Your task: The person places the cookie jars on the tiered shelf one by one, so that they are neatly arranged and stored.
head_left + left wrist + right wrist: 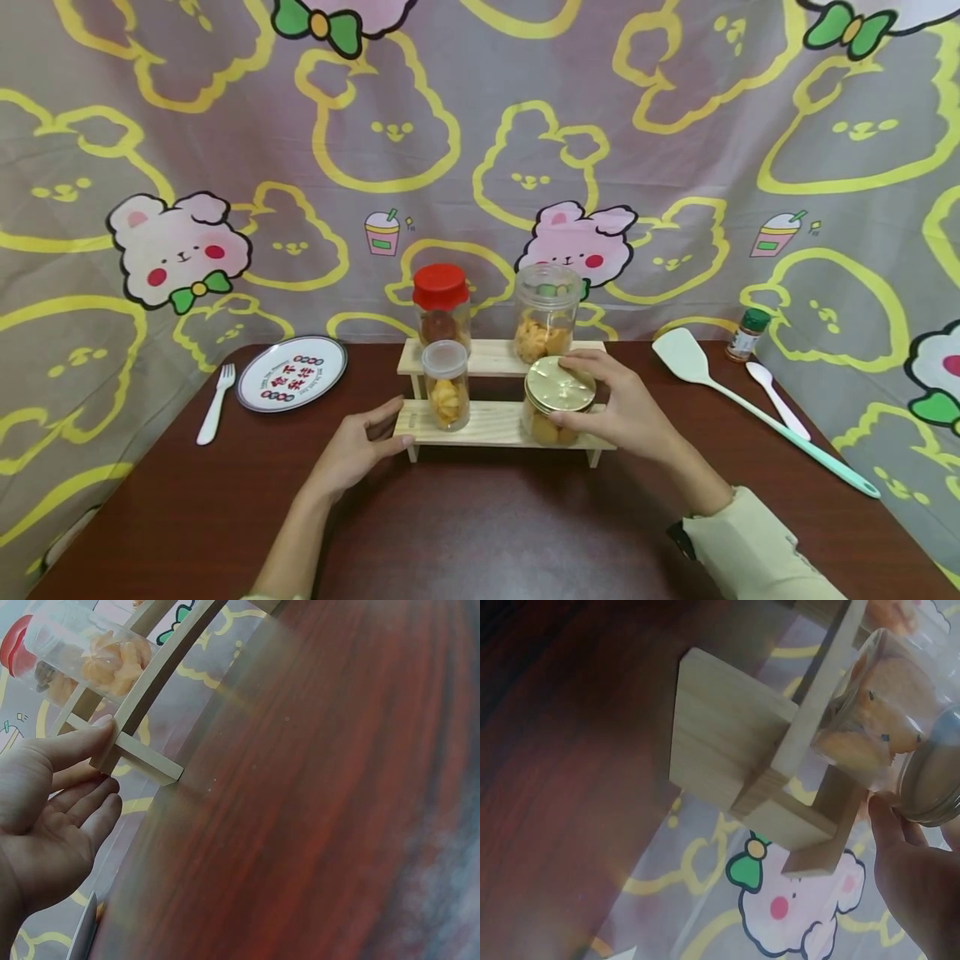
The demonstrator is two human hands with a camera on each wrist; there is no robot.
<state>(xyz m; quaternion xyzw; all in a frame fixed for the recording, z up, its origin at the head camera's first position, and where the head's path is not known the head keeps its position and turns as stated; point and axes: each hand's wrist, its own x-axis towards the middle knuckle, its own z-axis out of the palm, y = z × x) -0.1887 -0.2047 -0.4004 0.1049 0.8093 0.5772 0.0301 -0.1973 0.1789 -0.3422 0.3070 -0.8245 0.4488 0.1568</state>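
A two-step wooden rack stands on the table. My left hand grips the left end of its lower step; in the left wrist view the thumb lies on the step and the other fingers are partly hidden behind it. On that step's right end sits a glass jar of cookies with a gold lid. My right hand holds this jar around the lid, and the right wrist view shows round cookies inside. A small jar with a pale lid is upright at the lower step's left.
The upper step bears a red-lidded jar and a clear-lidded jar. A plate and fork lie left. At right are a spatula, a white spoon and a green-capped spice bottle. Patterned cloth hangs behind.
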